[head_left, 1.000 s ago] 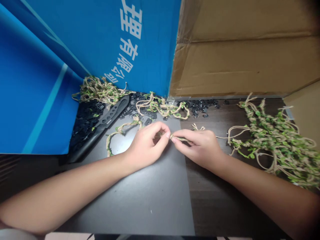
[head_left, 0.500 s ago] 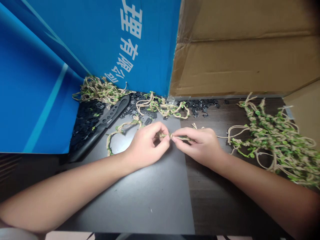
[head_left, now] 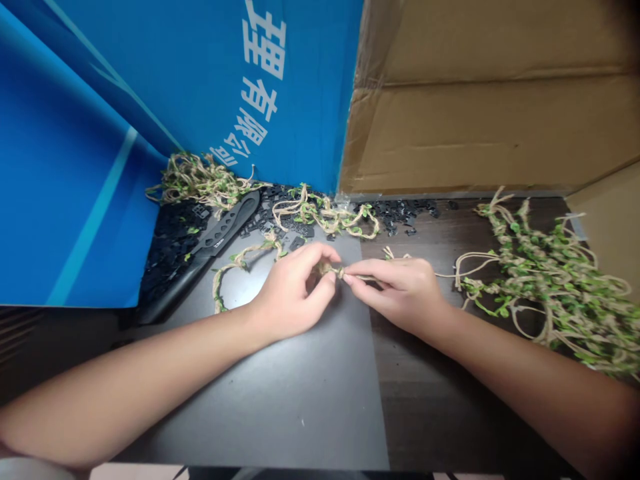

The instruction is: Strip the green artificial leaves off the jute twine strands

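Observation:
Between my hands runs a braided twine cord with small green leaves (head_left: 241,255), its far end curling onto the grey sheet to the left. My left hand (head_left: 300,287) is closed around the cord, with thumb and index finger a little apart near a knot. Thumb and fingertips of my right hand (head_left: 395,283) pinch the twine just right of that knot. Loose twine ends stick out behind the right hand, and part of the cord is hidden inside both hands.
A heap of leafy twine cords (head_left: 560,287) lies at the right; a smaller bundle (head_left: 200,180) is back left. Another cord (head_left: 325,217) rests before the blue panel (head_left: 300,100). Black chips (head_left: 170,233) surround a black slotted tool (head_left: 225,230). Cardboard (head_left: 475,133) stands behind.
My left thumb and index finger have parted slightly from the knot, showing more of it. My right hand keeps its pinch almost unmoved.

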`<state>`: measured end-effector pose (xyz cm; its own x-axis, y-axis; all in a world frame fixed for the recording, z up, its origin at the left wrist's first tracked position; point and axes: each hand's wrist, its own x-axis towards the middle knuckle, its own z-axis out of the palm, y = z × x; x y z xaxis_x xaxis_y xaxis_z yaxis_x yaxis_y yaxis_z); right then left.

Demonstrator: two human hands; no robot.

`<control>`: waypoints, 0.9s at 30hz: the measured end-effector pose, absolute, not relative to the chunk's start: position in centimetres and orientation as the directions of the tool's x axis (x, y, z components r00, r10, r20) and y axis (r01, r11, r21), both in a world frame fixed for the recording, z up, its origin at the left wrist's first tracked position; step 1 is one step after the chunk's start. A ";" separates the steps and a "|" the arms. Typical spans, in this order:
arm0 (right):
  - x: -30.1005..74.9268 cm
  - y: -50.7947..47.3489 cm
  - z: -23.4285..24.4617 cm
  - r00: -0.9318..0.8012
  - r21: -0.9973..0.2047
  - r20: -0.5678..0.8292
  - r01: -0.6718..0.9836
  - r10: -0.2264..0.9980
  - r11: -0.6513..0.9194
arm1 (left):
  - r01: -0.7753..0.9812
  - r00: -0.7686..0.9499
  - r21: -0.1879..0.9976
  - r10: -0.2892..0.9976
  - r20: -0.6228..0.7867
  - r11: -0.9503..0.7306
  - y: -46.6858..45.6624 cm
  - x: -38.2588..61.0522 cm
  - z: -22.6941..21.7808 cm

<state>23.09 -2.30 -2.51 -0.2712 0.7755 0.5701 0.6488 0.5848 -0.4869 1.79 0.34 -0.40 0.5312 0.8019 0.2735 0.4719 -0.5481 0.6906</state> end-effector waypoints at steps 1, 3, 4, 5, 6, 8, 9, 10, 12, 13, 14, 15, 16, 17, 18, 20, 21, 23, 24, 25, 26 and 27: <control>23.1 -2.3 -2.5 -0.273 -0.478 0.578 0.651 0.769 0.590 | 0.470 0.542 0.668 0.786 0.297 -0.576 0.3 1.7 -0.4; 23.1 -2.4 -2.5 -0.278 -0.473 0.581 0.649 0.765 0.595 | 0.459 0.571 0.608 0.739 0.357 -0.648 0.2 1.6 -0.3; 23.0 -2.5 -2.6 -0.281 -0.474 0.578 0.648 0.766 0.596 | 0.451 0.586 0.576 0.713 0.385 -0.681 0.2 1.6 -0.3; 23.0 -2.5 -2.6 -0.286 -0.473 0.572 0.650 0.768 0.595 | 0.441 0.599 0.549 0.688 0.409 -0.710 0.1 1.6 -0.3; 23.0 -2.5 -2.6 -0.293 -0.470 0.564 0.655 0.772 0.592 | 0.423 0.611 0.529 0.662 0.434 -0.736 -0.1 1.6 -0.3; 23.0 -2.6 -2.7 -0.300 -0.450 0.552 0.678 0.778 0.581 | 0.357 0.641 0.500 0.596 0.483 -0.789 -0.4 1.7 -0.3; 23.0 -2.6 -2.8 -0.303 -0.436 0.552 0.690 0.777 0.578 | 0.315 0.659 0.488 0.558 0.504 -0.814 -0.6 1.8 -0.3; 23.0 -2.7 -2.9 -0.307 -0.422 0.553 0.698 0.775 0.578 | 0.277 0.677 0.477 0.522 0.519 -0.834 -0.8 1.9 -0.4; 23.1 -2.7 -3.0 -0.322 -0.408 0.557 0.697 0.766 0.590 | 0.239 0.705 0.466 0.482 0.520 -0.852 -1.0 2.0 -0.5; 23.1 -2.7 -3.1 -0.333 -0.408 0.558 0.688 0.760 0.601 | 0.237 0.713 0.474 0.483 0.507 -0.848 -1.0 2.1 -0.5; 23.0 -2.7 -3.1 -0.342 -0.413 0.558 0.675 0.756 0.611 | 0.241 0.718 0.492 0.495 0.490 -0.836 -1.0 2.1 -0.6; 23.0 -2.6 -3.1 -0.344 -0.422 0.559 0.665 0.754 0.616 | 0.245 0.719 0.523 0.515 0.467 -0.816 -0.9 2.1 -0.7; 23.0 -2.6 -3.0 -0.345 -0.432 0.558 0.656 0.755 0.619 | 0.249 0.719 0.559 0.538 0.441 -0.791 -0.8 2.1 -0.7; 22.9 -2.6 -3.0 -0.342 -0.442 0.557 0.650 0.757 0.619 | 0.258 0.717 0.593 0.562 0.411 -0.763 -0.7 2.1 -0.8; 22.9 -2.6 -2.9 -0.339 -0.451 0.554 0.645 0.761 0.616 | 0.273 0.712 0.619 0.587 0.385 -0.737 -0.6 2.0 -0.8; 22.9 -2.6 -2.7 -0.338 -0.467 0.541 0.641 0.770 0.609 | 0.323 0.688 0.642 0.638 0.345 -0.695 -0.3 2.0 -0.7; 22.9 -2.7 -2.6 -0.340 -0.475 0.528 0.641 0.778 0.603 | 0.351 0.675 0.646 0.661 0.327 -0.678 -0.3 2.0 -0.6; 22.9 -2.7 -2.5 -0.340 -0.490 0.504 0.645 0.794 0.586 | 0.391 0.655 0.655 0.695 0.296 -0.647 -0.2 2.0 -0.4; 23.0 -2.8 -2.4 -0.336 -0.495 0.494 0.649 0.802 0.577 | 0.401 0.648 0.661 0.706 0.284 -0.634 -0.2 2.0 -0.3; 23.0 -2.8 -2.4 -0.329 -0.499 0.488 0.654 0.808 0.568 | 0.406 0.644 0.666 0.713 0.277 -0.626 -0.1 2.0 -0.2; 23.1 -2.8 -2.3 -0.321 -0.502 0.488 0.657 0.812 0.562 | 0.408 0.639 0.671 0.718 0.275 -0.619 -0.1 2.0 -0.2; 23.1 -2.7 -2.3 -0.314 -0.506 0.488 0.658 0.814 0.558 | 0.409 0.634 0.676 0.724 0.273 -0.613 -0.1 2.0 -0.1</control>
